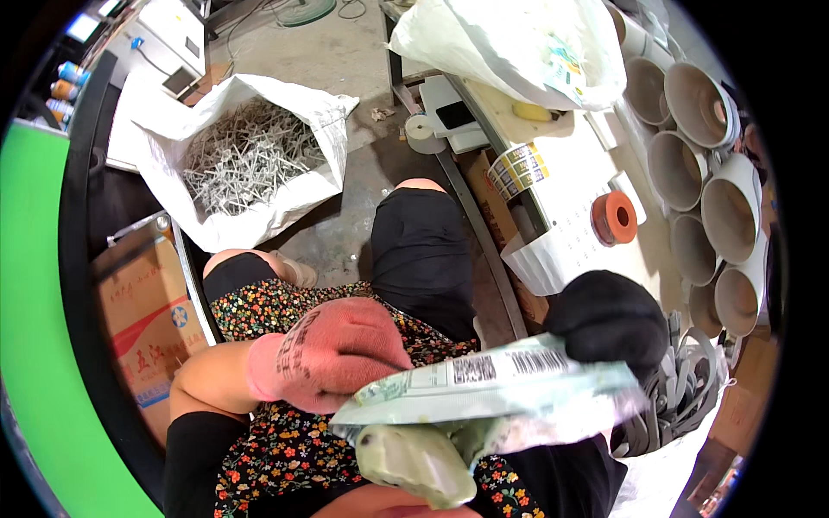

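Across my lap hangs a pale green and white plastic bag (432, 384), printed with a barcode and a square code. My left hand (332, 354), in a pink knit glove, has its fingers curled on the bag's left end. At the other end, my right hand (609, 324) wears a black glove and is closed on the bag's upper edge; its fingertips are partly hidden. Below the bag's left part shows a glossy, pale green rounded object (414, 466), of a kind I cannot make out. Whether it lies inside or under the bag is unclear.
A white woven sack (337, 121) full of metal screws or nails stands ahead left. To the right, a table (591, 155) holds an orange tape roll (614, 217), a banana (534, 112) and a white bag (509, 43). Grey tubes (678, 168) are stacked beyond; a cardboard box (147, 311) sits left.
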`<state>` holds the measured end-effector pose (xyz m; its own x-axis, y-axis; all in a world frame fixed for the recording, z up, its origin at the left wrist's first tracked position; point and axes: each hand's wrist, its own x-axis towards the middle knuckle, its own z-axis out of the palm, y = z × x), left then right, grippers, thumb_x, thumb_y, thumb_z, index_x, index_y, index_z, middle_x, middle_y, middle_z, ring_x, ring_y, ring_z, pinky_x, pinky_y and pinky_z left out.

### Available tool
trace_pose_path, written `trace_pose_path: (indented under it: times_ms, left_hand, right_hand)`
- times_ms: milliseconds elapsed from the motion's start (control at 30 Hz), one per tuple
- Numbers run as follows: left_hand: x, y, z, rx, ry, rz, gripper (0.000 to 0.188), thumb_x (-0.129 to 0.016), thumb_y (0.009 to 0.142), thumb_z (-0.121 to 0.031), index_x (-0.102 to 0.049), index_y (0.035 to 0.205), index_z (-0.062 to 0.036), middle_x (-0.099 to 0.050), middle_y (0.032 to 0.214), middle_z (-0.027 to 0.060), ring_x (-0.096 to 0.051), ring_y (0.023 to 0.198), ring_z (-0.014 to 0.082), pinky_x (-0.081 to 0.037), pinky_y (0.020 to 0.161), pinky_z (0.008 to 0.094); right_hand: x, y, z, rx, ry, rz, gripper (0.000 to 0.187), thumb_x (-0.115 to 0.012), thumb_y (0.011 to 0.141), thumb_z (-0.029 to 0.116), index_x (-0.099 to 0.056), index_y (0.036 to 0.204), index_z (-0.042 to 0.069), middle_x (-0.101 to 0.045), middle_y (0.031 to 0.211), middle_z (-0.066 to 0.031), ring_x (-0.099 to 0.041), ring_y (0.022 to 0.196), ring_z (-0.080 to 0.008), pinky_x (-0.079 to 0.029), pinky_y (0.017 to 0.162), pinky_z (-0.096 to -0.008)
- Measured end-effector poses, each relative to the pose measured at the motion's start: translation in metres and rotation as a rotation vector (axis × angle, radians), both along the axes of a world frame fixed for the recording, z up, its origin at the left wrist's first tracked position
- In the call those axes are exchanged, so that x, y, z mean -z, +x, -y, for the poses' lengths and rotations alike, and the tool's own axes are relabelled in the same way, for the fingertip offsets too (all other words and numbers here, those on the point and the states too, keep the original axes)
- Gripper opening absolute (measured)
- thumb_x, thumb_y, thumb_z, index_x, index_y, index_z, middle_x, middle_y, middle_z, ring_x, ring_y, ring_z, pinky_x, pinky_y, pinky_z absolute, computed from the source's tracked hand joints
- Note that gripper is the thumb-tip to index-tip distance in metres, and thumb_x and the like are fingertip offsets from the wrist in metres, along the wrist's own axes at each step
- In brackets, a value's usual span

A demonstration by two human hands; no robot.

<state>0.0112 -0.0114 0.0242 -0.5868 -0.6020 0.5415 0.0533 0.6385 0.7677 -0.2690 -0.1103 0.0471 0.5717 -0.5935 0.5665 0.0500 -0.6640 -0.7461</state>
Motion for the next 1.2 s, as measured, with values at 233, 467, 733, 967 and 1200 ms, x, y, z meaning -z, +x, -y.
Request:
trace_pose_path:
  times_ms: [233, 467, 733, 967, 1200]
  left_hand:
    - [0.001, 0.026, -0.03, -0.176, -0.083, 0.014, 0.02, -0.062, 0.078, -0.019, -0.064, 0.09, -0.0029, -0.062, 0.087, 0.0066, -0.06, 0.071, 0.0251, -0.045, 0.06, 0.0368]
    - [0.003, 0.031, -0.035, -0.154, -0.209, -0.176, 0.012, -0.06, 0.078, -0.014, -0.066, 0.087, -0.0082, -0.062, 0.088, 0.0067, -0.059, 0.067, 0.0228, -0.044, 0.052, 0.0338]
    - [0.006, 0.038, -0.038, -0.174, -0.281, -0.242, 0.013, -0.062, 0.077, -0.016, -0.064, 0.089, -0.0105, -0.063, 0.091, 0.007, -0.059, 0.067, 0.023, -0.045, 0.052, 0.0333]
    - [0.009, 0.042, -0.043, -0.255, -0.228, -0.163, 0.014, -0.061, 0.075, -0.013, -0.066, 0.088, -0.01, -0.063, 0.09, 0.0052, -0.059, 0.068, 0.0222, -0.045, 0.055, 0.0339]
    - [0.019, 0.048, -0.046, -0.312, -0.188, -0.138, 0.013, -0.059, 0.08, -0.015, -0.065, 0.088, -0.0072, -0.063, 0.088, 0.0047, -0.059, 0.068, 0.0228, -0.045, 0.056, 0.0354]
  right_hand:
    - [0.018, 0.028, 0.003, -0.021, 0.085, -0.043, 0.033, -0.062, 0.077, 0.024, -0.064, 0.093, -0.005, -0.066, 0.088, -0.0155, -0.064, 0.083, -0.028, -0.048, 0.074, -0.0355]
    - [0.018, 0.018, -0.024, 0.099, 0.171, -0.134, 0.033, -0.062, 0.078, 0.025, -0.064, 0.092, -0.005, -0.066, 0.088, -0.0155, -0.063, 0.082, -0.028, -0.048, 0.074, -0.0355]
    - [0.023, 0.028, -0.028, 0.061, 0.208, -0.171, 0.033, -0.062, 0.078, 0.025, -0.064, 0.091, -0.004, -0.066, 0.087, -0.0155, -0.063, 0.081, -0.0279, -0.048, 0.074, -0.0356]
    - [0.027, 0.034, -0.024, 0.023, 0.223, -0.165, 0.033, -0.062, 0.078, 0.026, -0.064, 0.09, -0.004, -0.066, 0.087, -0.0155, -0.063, 0.081, -0.0279, -0.048, 0.073, -0.0356]
    - [0.03, 0.037, -0.018, 0.007, 0.231, -0.184, 0.033, -0.062, 0.078, 0.027, -0.064, 0.09, -0.004, -0.066, 0.087, -0.0155, -0.063, 0.08, -0.0278, -0.048, 0.073, -0.0356]
